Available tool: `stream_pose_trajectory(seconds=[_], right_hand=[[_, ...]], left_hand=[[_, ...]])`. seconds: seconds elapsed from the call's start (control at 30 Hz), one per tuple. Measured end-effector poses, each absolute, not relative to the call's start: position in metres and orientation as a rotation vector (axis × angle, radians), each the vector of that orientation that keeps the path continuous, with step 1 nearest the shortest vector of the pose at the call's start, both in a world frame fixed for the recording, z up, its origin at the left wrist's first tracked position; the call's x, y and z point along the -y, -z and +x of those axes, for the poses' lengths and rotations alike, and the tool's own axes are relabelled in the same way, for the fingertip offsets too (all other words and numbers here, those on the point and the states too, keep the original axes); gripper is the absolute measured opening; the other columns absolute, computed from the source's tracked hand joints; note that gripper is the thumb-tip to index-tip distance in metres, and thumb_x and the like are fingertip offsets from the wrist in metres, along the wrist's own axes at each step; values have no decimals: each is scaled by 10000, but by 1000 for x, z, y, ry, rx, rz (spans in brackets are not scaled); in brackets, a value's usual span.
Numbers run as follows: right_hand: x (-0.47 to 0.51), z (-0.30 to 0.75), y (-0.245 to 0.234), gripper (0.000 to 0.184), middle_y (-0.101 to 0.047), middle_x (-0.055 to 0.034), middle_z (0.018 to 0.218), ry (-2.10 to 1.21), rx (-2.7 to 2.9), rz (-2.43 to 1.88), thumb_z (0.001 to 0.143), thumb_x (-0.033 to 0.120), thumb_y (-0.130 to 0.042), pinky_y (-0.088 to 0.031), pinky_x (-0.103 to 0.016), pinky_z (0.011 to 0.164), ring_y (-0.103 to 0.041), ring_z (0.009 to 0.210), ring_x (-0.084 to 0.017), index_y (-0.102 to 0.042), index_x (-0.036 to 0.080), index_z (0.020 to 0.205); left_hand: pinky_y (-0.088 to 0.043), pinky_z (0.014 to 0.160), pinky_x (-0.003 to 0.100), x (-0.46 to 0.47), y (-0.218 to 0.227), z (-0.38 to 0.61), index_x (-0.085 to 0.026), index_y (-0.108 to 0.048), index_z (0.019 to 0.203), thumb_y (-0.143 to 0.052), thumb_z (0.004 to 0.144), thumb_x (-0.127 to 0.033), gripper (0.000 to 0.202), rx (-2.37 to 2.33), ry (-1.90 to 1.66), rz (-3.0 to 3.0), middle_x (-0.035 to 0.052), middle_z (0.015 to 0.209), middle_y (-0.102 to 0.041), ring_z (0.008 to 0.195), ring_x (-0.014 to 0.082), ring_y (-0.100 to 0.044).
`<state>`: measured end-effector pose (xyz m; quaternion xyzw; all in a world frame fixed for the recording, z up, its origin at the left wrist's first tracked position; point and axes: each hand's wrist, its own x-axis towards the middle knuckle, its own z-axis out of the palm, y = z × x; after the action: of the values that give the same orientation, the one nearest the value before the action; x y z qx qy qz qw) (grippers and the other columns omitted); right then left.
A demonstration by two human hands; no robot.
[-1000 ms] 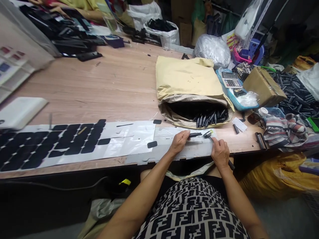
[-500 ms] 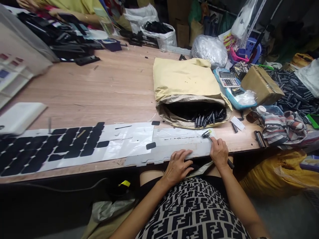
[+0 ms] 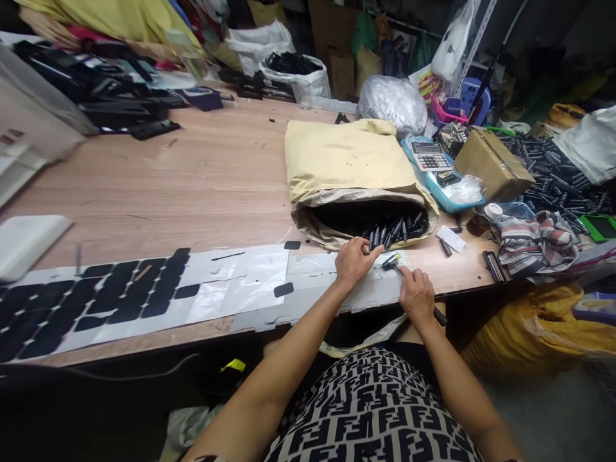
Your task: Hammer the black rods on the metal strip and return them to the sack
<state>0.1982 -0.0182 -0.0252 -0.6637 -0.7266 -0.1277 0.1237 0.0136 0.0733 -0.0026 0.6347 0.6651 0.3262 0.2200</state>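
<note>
My right hand (image 3: 416, 295) is closed around the handle of a small hammer (image 3: 391, 261), its metal head lying over the grey sheet (image 3: 308, 282) at the table's front edge. The black handle end sticks out below the hand. At the mouth of a yellow sack (image 3: 346, 157), my left hand (image 3: 355, 262) reaches to the black pen-shaped pieces (image 3: 385, 234). Its thumb and fingers are apart at the sack's lower rim; whether they touch a piece I cannot tell.
Rows of black rounded pads (image 3: 125, 292) lie on a white sheet at left. A calculator (image 3: 432, 156) sits in a blue basket beside a cardboard box (image 3: 493, 163). A striped cloth (image 3: 534, 240) lies at right. Across the table, a person's yellow sleeve (image 3: 129, 25) shows behind black parts.
My left hand has moved forward from the table's front edge to the sack's mouth. My right hand keeps the hammer in nearly the same place. The view has shifted slightly.
</note>
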Motion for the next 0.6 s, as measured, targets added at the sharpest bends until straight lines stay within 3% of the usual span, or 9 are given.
stream_pose_trajectory(seconds=[0.2,0.37,0.5,0.6], right_hand=[[18,198,23,336,-546,-71,944,354,2124,-1933,990,223,-486,-344,-327,734,-446,870,-234,-603,243,1305],[17,199,26,346,-549,-76,940,368,2117,-1922,989,221,-481,-348,-326,737,-446,870,-235,-599,232,1314],[17,198,27,344,-552,-75,941,370,2118,-1916,994,219,-472,-353,-326,735,-454,871,-235,-603,237,1311],[17,199,25,344,-557,-77,935,363,2120,-1920,993,218,-472,-364,-325,731,-463,865,-236,-610,232,1308]], left_hand=[[-446,743,314,-104,8,27,-231,-673,864,-737,819,-407,193,-1888,-791,1689,40,957,-660,913,222,-624],[-453,759,308,-93,11,7,-217,-675,868,-712,809,-297,106,-1778,-899,1735,26,924,-693,890,207,-623],[-461,749,302,-71,23,-17,-216,-678,919,-687,825,-303,128,-1527,-986,1858,13,910,-716,787,179,-600],[-459,781,318,-56,34,-27,-218,-696,946,-675,838,-303,140,-1402,-931,1993,25,915,-702,835,195,-597]])
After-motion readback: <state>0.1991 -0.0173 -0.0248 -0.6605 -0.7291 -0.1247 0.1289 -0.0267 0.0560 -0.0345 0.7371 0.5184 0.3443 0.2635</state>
